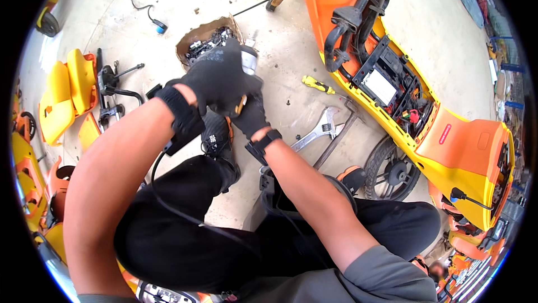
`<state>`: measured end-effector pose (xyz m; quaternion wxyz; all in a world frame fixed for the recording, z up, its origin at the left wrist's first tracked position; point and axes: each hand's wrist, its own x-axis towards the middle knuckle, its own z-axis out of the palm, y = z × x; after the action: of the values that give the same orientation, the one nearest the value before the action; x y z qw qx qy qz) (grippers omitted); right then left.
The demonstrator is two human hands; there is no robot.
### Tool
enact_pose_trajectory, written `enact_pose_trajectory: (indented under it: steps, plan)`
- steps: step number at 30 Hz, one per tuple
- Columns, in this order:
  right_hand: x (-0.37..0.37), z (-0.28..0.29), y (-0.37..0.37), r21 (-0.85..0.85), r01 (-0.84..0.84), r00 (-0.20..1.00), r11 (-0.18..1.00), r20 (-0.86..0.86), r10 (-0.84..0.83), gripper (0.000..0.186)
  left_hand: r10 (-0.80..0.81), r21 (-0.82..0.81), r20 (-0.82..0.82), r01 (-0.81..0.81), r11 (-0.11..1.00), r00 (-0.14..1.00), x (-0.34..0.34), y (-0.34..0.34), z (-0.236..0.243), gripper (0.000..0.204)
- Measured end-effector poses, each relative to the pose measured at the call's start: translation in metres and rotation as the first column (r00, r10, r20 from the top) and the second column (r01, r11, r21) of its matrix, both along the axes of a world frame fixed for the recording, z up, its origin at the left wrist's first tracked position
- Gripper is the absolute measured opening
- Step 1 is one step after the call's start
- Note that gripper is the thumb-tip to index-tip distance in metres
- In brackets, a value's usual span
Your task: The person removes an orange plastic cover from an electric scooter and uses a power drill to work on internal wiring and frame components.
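Head view, cardboard box [193, 35]: heaped with small dark parts [213, 43].
Left hand [220, 77]: gloved, curled; cannot tell whether gripping.
White rounded part [248, 62]: beside the left hand, near the box; probably stiff, light, slippery; best held around its sides.
Right hand [252, 114]: partly hidden below it; cannot tell whether closed.

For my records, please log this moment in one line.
left hand, right hand: gloved, together; pale part: at hands; box: small parts; wrench: floor
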<state>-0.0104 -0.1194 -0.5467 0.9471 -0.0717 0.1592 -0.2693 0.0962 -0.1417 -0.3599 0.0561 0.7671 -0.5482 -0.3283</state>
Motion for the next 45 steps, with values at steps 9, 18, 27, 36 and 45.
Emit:
enact_pose_trajectory:
  steps: [9, 18, 27, 36, 45]
  plan:
    - [-0.066, 0.020, -0.042, -0.216, 0.120, 0.953, 0.969, -0.249, -0.174, 0.066, -0.195, -0.316, -0.296, 0.097, 0.944, 0.935, -0.025, -0.036, 0.004, 0.054]
    - [-0.084, 0.016, -0.060, -0.735, -0.033, 0.791, 0.677, -0.434, -0.432, 0.060, -0.212, -0.451, -0.344, 0.036, 0.892, 0.915, -0.035, -0.062, -0.019, 0.051]
    - [-0.073, 0.014, -0.068, -0.275, 0.221, 0.948, 0.936, -0.164, -0.272, 0.060, -0.220, -0.504, -0.376, 0.001, 0.864, 0.900, -0.036, -0.063, -0.025, 0.054]
    - [-0.075, 0.024, -0.067, -0.170, 0.239, 0.961, 0.956, -0.101, -0.258, 0.061, -0.195, -0.386, -0.445, 0.009, 0.922, 0.874, -0.032, -0.068, -0.023, 0.055]
    - [-0.074, 0.027, -0.072, -0.108, 0.278, 0.956, 0.954, 0.122, -0.265, 0.058, -0.254, -0.474, -0.462, 0.006, 0.880, 0.850, -0.031, -0.069, -0.024, 0.058]
